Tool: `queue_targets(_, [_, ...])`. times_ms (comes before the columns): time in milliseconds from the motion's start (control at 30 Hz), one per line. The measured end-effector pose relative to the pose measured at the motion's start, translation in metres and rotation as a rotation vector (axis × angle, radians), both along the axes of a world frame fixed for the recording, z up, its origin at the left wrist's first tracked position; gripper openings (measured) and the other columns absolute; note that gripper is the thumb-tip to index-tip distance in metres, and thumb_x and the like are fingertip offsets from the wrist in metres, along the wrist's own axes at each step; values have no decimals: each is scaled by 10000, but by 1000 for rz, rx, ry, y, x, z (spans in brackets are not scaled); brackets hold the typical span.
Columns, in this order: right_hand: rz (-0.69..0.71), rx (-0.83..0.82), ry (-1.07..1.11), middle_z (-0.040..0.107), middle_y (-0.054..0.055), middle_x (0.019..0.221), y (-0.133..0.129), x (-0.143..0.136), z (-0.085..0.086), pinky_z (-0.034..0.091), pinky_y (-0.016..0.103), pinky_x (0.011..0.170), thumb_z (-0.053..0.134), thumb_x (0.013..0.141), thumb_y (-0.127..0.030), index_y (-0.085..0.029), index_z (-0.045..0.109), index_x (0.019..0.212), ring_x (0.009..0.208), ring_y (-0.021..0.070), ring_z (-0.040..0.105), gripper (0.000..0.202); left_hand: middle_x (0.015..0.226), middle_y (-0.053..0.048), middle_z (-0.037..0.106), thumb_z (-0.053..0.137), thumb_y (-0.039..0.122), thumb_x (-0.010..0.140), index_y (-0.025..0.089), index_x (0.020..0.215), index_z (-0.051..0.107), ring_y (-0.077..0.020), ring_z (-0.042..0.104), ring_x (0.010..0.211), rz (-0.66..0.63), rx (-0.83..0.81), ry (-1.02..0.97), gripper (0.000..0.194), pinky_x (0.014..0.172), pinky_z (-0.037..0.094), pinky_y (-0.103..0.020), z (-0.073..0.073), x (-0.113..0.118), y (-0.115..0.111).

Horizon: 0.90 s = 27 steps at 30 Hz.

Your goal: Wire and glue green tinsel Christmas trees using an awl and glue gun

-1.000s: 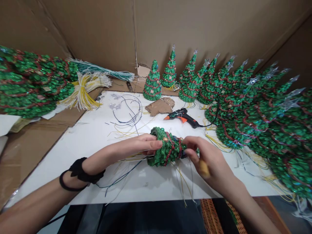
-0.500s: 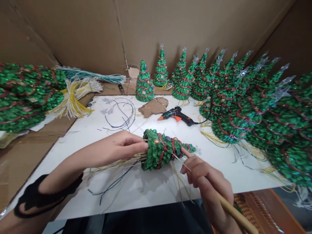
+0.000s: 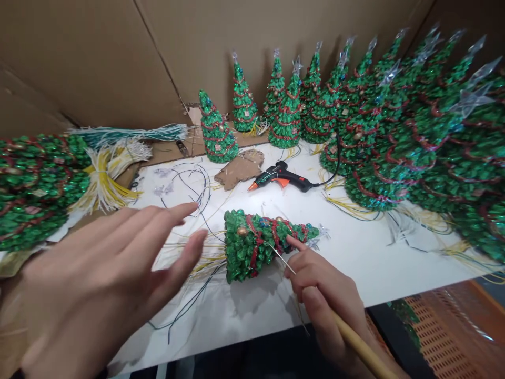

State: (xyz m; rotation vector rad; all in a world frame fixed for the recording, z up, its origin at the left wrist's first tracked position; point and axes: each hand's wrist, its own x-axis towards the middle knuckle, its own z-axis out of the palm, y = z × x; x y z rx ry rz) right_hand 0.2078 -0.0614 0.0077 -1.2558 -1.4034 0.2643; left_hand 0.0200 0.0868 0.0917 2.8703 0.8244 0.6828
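Note:
A small green Christmas tree [image 3: 250,247] with red garland and a clear star lies on its side on the white board [image 3: 221,326]. Yellow, white and dark wires [image 3: 205,258] trail from its base. In my right hand [image 3: 327,300] is a wooden-handled tool [image 3: 361,345] with a thin metal shaft; its tip meets the side of the tree. My right index finger rests against the branches near the top. My left hand [image 3: 118,273] hovers left of the base, apart from the tree, holding nothing, with thumb and fingers spread.
Beyond the tree lie a black and orange glue gun [image 3: 280,176] and a torn cardboard piece [image 3: 239,169]. Several finished trees [image 3: 374,142] crowd the right side. At left are more trees [image 3: 39,184] and a yellow-white wire bundle [image 3: 106,179]. An orange basket [image 3: 453,331] stands lower right.
My left hand has let go of the tree's base, pulled back to the left and opened. The right hand still holds the tool at the tree. The view has tilted slightly.

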Motion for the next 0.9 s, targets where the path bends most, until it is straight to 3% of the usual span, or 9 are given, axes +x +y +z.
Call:
queue_targets(33, [5, -14, -4, 502, -33, 677, -1, 0, -1, 465, 463, 1017, 405, 895, -166, -216, 446, 751, 630, 110, 533, 158, 1055, -80, 679, 591, 370, 857, 278, 1218, 572, -319, 597, 959, -17, 180, 25, 373, 772, 427, -425, -3, 7, -1])
queue_targets(67, [7, -24, -7, 503, -33, 684, -1, 0, -2, 451, 469, 1031, 415, 894, -171, -218, 447, 757, 644, 112, 536, 148, 1157, -109, 655, 583, 382, 857, 243, 1260, 532, -337, 582, 1038, -115, 250, 51, 429, 867, 426, -468, -6, 15, -3])
queue_targets(133, [19, -31, -9, 495, -36, 678, -2, 1, -3, 443, 473, 1036, 413, 899, -174, -221, 447, 760, 653, 117, 536, 151, 1308, -140, 573, 596, 373, 850, 213, 1295, 481, -347, 509, 1208, -247, 221, 44, 487, 981, 412, -492, -17, 29, -6])
queue_targets(233, [13, 7, 14, 477, -40, 640, 0, 1, 0, 480, 452, 983, 365, 912, -165, -224, 441, 738, 601, 116, 521, 199, 1397, -157, 500, 581, 312, 869, 184, 1314, 450, -346, 375, 1354, -300, 118, 63, 481, 1067, 364, -520, -36, 41, -10])
queue_targets(400, [-11, 21, 8, 515, -30, 641, 3, 1, 3, 489, 440, 973, 358, 912, -157, -220, 447, 715, 606, 117, 545, 225, 1275, -121, 589, 550, 199, 875, 201, 1269, 469, -286, 475, 1265, -335, -8, -10, 403, 1063, 388, -498, -50, 43, -13])
queue_targets(633, [-2, 6, 21, 510, -38, 631, 3, 2, 0, 475, 437, 990, 318, 939, -167, -222, 438, 699, 611, 108, 562, 273, 1168, -106, 636, 584, 181, 841, 193, 1155, 536, -252, 559, 1109, -348, -40, -74, 317, 1030, 413, -467, -49, 46, -12])
queue_targets(900, [27, 68, -81, 649, 18, 744, 4, 5, -11, 467, 457, 1018, 304, 956, -187, -215, 487, 717, 784, 146, 664, 303, 1131, -97, 669, 617, 219, 831, 218, 1134, 554, -258, 592, 1073, -344, -29, -98, 310, 1009, 442, -491, -51, 49, -10])
